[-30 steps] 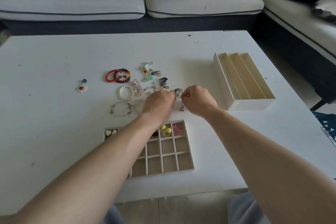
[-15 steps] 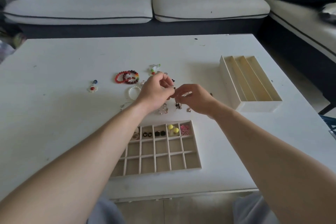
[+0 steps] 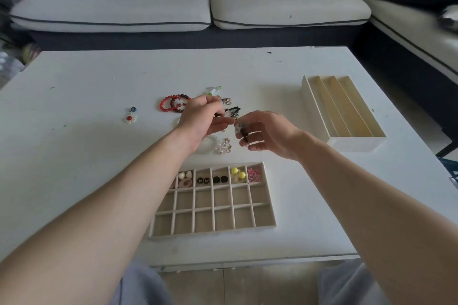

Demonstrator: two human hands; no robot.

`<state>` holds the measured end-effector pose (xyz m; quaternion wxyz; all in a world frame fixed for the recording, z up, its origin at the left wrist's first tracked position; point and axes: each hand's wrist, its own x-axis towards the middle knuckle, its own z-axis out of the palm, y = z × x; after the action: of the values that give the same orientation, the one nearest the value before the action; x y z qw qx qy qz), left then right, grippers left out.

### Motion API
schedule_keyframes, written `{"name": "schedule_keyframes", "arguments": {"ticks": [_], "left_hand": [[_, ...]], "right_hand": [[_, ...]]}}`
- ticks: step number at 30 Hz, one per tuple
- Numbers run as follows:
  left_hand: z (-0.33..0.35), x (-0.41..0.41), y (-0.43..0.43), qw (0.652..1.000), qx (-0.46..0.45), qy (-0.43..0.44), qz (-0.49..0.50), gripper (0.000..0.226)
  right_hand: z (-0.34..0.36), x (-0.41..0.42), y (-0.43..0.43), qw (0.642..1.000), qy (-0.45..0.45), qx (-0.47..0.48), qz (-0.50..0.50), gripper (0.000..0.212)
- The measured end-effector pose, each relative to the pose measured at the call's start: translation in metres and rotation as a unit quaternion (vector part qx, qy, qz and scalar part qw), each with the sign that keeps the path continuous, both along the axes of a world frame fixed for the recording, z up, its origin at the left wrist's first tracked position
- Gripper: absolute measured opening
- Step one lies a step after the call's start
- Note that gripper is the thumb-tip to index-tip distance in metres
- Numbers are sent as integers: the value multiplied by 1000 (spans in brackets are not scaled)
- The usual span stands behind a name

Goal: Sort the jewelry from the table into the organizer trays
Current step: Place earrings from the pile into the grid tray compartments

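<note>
Maybe dropping the small dangly piece (image 3: 241,129), being so tiny and only pinched at the fingertips of the right hand (image 3: 270,134). Maybe falling back into the loose pile (image 3: 226,147) lying right under both hands and getting tangled there. Maybe snagging too, with the left hand (image 3: 203,119) reaching in close, almost touching the piece. Maybe landing in the wrong box of the grid tray (image 3: 213,232), with the little boxes sitting so close together. Maybe bumping the things already sitting in the far row of boxes while lowering the piece.

Pinching the piece with the right thumb and fingers, with a dark bit hanging down from it. Curling the left fingers, but not being able to tell whether pinching anything. Holding both hands up above the table (image 3: 74,156), nearly meeting, with the piece between them, on the right hand's side. Having the grid tray just nearer than the hands, toward the body. Having the long tray (image 3: 357,143) well off past the right hand. Having the red bead bracelets (image 3: 171,104) just beyond the left hand, and a flower charm (image 3: 130,118) farther out to that hand's left.
</note>
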<state>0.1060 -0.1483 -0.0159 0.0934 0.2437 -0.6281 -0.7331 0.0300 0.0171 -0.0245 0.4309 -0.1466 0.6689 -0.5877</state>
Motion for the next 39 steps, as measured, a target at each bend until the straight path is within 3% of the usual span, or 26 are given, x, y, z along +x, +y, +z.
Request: {"name": "schedule_keyframes", "arguments": {"ticks": [5,7,9,11,21,26,34,39], "left_hand": [[-2,0,-4,1000,-17,-24,4,17],[-6,1,-6,993,-103,-53,-11,14],[-11,2,-6,965,-247,-68,-46,11],[-10,4,-2,951,-294,-42,-90,14],[-6,8,6,954,-263,21,-140,12],[-9,6,6,968,-223,-15,-114,6],[-8,2,4,994,-62,-64,-60,7],[-10,1,8,993,-85,-66,-55,10]], "right_hand": [[-2,-2,2,1000,5,-17,-13,16],[-3,-3,2,999,8,-26,-18,12],[-3,-4,3,999,10,-31,-17,11],[-3,-3,3,999,19,-34,-15,12],[-3,-7,7,998,27,-35,-52,13],[0,-5,6,998,22,-35,-47,18],[2,-9,9,997,7,-32,-67,15],[3,-9,9,994,6,-56,-92,12]]}}
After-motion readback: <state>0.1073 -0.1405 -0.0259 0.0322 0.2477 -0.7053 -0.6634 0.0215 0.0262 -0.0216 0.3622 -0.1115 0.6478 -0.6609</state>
